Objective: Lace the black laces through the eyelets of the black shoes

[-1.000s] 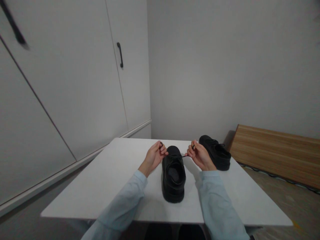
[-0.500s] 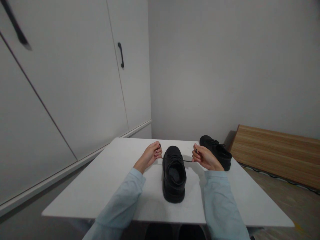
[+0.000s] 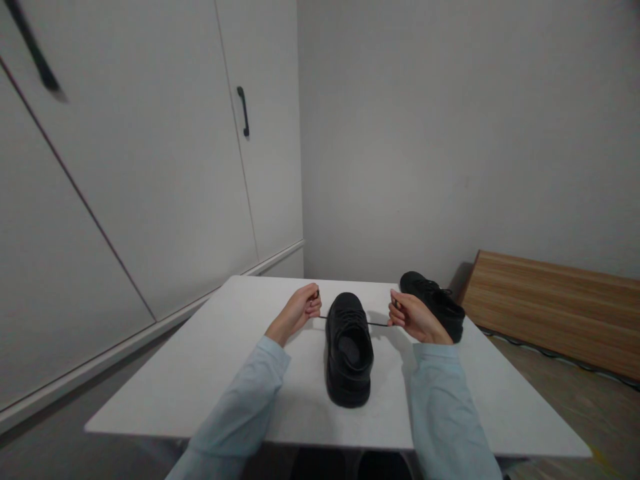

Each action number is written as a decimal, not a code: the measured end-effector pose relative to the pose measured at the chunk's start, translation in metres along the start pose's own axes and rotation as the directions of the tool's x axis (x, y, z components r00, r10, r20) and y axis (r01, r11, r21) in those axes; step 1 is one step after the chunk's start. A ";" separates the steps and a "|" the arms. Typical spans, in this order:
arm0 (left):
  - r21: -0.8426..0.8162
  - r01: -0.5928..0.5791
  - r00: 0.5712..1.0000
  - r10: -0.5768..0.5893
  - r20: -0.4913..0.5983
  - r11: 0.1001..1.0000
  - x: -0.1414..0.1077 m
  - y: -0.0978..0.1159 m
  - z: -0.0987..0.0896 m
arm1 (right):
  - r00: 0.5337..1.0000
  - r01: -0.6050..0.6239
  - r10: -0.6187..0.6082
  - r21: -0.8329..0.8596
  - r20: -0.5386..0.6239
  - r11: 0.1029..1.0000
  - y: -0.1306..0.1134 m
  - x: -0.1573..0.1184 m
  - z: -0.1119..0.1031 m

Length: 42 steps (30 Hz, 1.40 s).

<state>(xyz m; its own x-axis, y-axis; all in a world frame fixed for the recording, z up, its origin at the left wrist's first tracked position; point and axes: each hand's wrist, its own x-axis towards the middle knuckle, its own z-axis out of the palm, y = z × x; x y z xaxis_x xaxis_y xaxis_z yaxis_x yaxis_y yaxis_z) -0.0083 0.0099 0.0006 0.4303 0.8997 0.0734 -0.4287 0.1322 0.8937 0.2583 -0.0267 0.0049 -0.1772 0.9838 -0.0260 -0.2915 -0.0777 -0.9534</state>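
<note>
A black lace-up shoe [image 3: 349,390] stands on the white table [image 3: 200,373], its toe pointing away from me. Left of the shoe, my left hand [image 3: 303,305] is closed around one end of the black shoelace [image 3: 379,324]. On the opposite side, my right hand [image 3: 411,315] grips the other end in closed fingers. The lace runs taut and nearly level out of both sides of the shoe. Neither hand touches the shoe's body. Where the lace crosses the dark upper, its exact path is hard to make out.
Behind my right hand, a second black shoe [image 3: 440,303] sits at the table's far right edge. A wood-grain board or bench [image 3: 555,307] is beyond it against the wall. White cabinets [image 3: 150,167] with dark handles line the left side.
My right hand has shifted slightly to the right and my left hand slightly to the left, each keeping its lace end. The shoe stays in place.
</note>
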 end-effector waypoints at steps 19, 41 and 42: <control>0.750 -0.363 0.932 0.216 0.292 0.553 -0.003 -0.007 0.008 | 0.939 0.325 -0.152 -0.642 0.310 0.694 0.001 -0.001 0.019; 0.790 -0.325 0.942 0.107 0.317 0.520 -0.004 -0.006 0.007 | 0.812 0.014 0.293 -0.519 0.505 0.855 0.000 -0.009 0.020; 0.792 -0.323 0.943 0.107 0.315 0.519 -0.004 -0.006 0.008 | 0.804 0.011 0.306 -0.527 0.510 0.850 0.000 -0.010 0.020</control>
<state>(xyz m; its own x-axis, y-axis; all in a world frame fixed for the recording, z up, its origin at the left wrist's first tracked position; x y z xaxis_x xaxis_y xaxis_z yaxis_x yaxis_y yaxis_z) -0.0015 0.0019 -0.0018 0.6099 0.7318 0.3042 0.2673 -0.5513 0.7903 0.2416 -0.0393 0.0112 -0.7109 0.6849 -0.1596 0.2459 0.0295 -0.9689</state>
